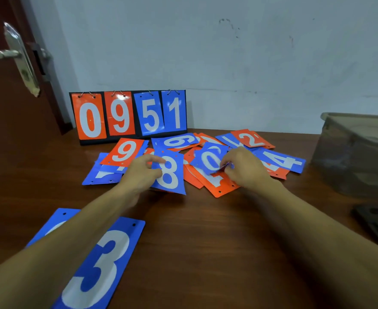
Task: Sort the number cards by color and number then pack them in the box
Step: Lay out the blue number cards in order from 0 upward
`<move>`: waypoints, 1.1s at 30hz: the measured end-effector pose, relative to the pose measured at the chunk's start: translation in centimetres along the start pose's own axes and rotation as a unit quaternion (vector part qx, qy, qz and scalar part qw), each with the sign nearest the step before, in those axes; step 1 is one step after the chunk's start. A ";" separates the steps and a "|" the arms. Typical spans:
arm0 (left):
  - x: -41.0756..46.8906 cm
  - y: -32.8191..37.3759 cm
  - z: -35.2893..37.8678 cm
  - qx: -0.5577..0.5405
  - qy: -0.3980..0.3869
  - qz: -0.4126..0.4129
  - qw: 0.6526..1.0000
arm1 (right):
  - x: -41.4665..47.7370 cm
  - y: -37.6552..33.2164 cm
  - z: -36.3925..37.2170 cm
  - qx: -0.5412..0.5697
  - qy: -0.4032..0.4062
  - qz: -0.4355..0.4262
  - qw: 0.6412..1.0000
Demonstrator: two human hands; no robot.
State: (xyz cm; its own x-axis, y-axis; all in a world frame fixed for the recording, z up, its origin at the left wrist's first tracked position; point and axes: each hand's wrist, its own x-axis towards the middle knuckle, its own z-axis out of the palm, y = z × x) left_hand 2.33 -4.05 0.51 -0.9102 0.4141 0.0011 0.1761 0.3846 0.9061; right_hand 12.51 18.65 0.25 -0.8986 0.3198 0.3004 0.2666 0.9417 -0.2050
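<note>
Loose pile of number cards (217, 188), orange and blue with white digits, overlapping mid-frame: orange 9 (125, 152) on the left, blue 6 (179, 140) and orange 2 (250, 139) at the back, blue 4 (281, 161) on the right. Blue 8 (169, 175) is pinched at its left edge by the left hand (139, 172); blue 0 (211, 160) is pinched at its near edge by the right hand (243, 170). Blue 3 (103, 259) lies flat lower left, apart from the pile, overlapping another blue card (50, 226); grey translucent box (357, 152) sits at the right edge.

pale blue wall (228, 52), dark wooden door (3, 103), wooden table (206, 230)
</note>
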 end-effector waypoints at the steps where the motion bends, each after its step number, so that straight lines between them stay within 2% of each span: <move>1: -0.3 0.2 0.3 0.011 0.000 0.003 1.000 | -0.6 0.6 -0.3 0.053 0.047 0.015 0.997; 2: -0.7 0.4 0.6 0.016 0.001 0.005 1.000 | -1.2 1.1 -0.7 0.104 0.082 0.038 0.991; 4: -1.3 1.0 1.3 0.017 0.011 0.005 1.000 | -2.2 1.9 -1.7 0.230 0.095 0.112 0.962; 7: -2.0 1.8 2.3 0.000 0.037 0.011 0.999 | -3.4 2.4 -2.5 0.443 0.058 0.202 0.872; 9: -2.4 2.1 3.0 -0.009 0.062 0.026 0.998 | -4.1 3.0 -3.0 0.527 0.042 0.237 0.815; 10: -2.6 2.2 3.3 -0.012 0.076 0.037 0.996 | -4.6 3.1 -3.2 0.540 0.033 0.241 0.806; 11: -2.9 2.3 3.5 -0.018 0.087 0.045 0.995 | -5.0 3.5 -3.4 0.529 0.026 0.232 0.816; 14: -3.4 2.8 3.6 -0.034 0.089 0.050 0.994 | -6.0 4.5 -4.0 0.408 0.008 0.167 0.897; 15: -3.6 3.1 3.7 -0.035 0.078 0.052 0.995 | -6.3 4.7 -4.3 0.399 -0.002 0.152 0.904; 19: -4.8 3.6 4.3 -0.038 -0.027 0.048 0.998 | -6.9 3.8 -4.5 0.461 -0.066 0.114 0.878; 22: -6.2 3.8 4.5 -0.084 -0.121 0.005 0.989 | -6.7 2.1 -4.1 0.432 -0.062 0.101 0.894; 24: -6.7 3.8 4.2 -0.034 -0.138 0.030 0.989 | -6.6 0.6 -4.0 0.397 -0.053 0.076 0.913; 27: -7.1 3.2 2.9 -0.048 -0.134 0.039 0.989 | -6.2 -1.8 -3.6 0.385 -0.023 0.074 0.920; 30: -7.6 2.5 0.7 -0.081 -0.156 0.029 0.984 | -5.2 -4.2 -3.1 0.424 0.021 0.143 0.894; 33: -8.0 1.4 -1.9 -0.110 -0.193 0.025 0.975 | -4.6 -6.6 -2.3 0.451 -0.022 0.173 0.875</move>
State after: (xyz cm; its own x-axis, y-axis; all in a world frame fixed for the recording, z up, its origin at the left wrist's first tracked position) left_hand 9.13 -8.39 2.56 -0.6863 0.7236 -0.0729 0.0942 0.1878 0.9777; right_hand 15.65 11.25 2.37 -0.8362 0.5467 0.0427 0.1596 0.3171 -0.9349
